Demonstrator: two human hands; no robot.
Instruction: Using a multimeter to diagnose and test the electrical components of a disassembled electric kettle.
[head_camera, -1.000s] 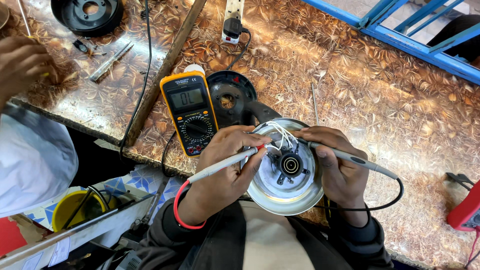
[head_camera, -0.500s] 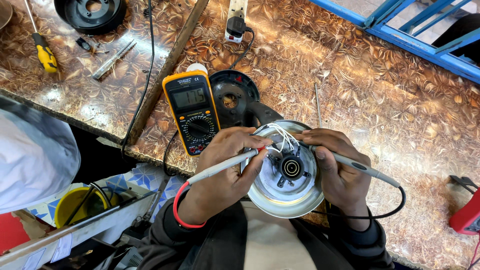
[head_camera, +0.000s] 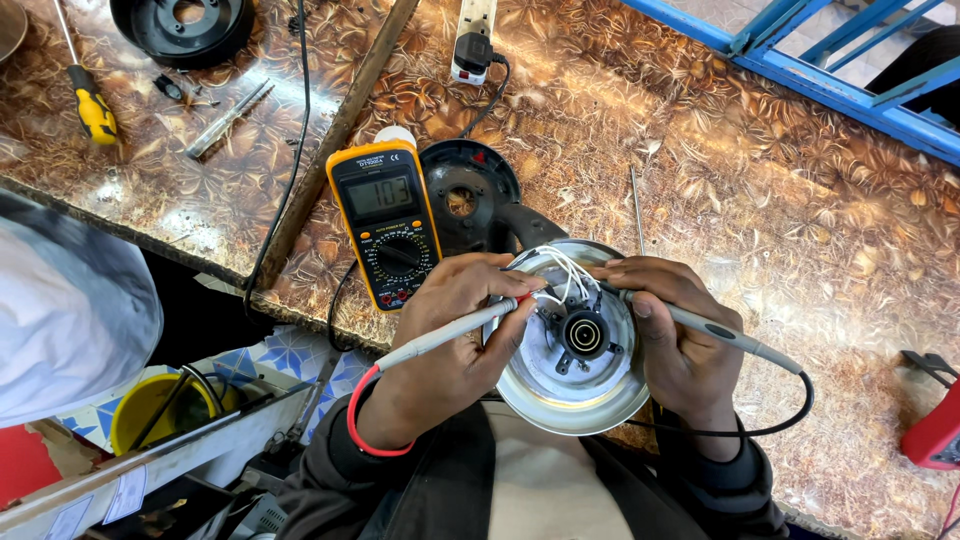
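Note:
A round metal appliance base (head_camera: 575, 385) with white wires and a black central connector rests against my lap at the table edge. My left hand (head_camera: 450, 345) grips a grey test probe (head_camera: 445, 335) with a red lead, its tip touching the wiring near the centre. My right hand (head_camera: 675, 340) grips a second grey probe (head_camera: 715, 330) with a black lead, its tip at the wires from the right. A yellow multimeter (head_camera: 385, 225) lies just left of the base, its screen lit.
A black round plastic part (head_camera: 470, 195) lies behind the meter. A yellow-handled screwdriver (head_camera: 90, 105), a black ring (head_camera: 185, 25) and a metal file (head_camera: 230, 118) sit at the far left. A white power strip (head_camera: 472, 35) is at the top. A person's pale sleeve (head_camera: 65, 320) fills the left.
The other person's hand at the far left has withdrawn, leaving the yellow-handled screwdriver lying on the table. My hands keep the probes on the base's wiring.

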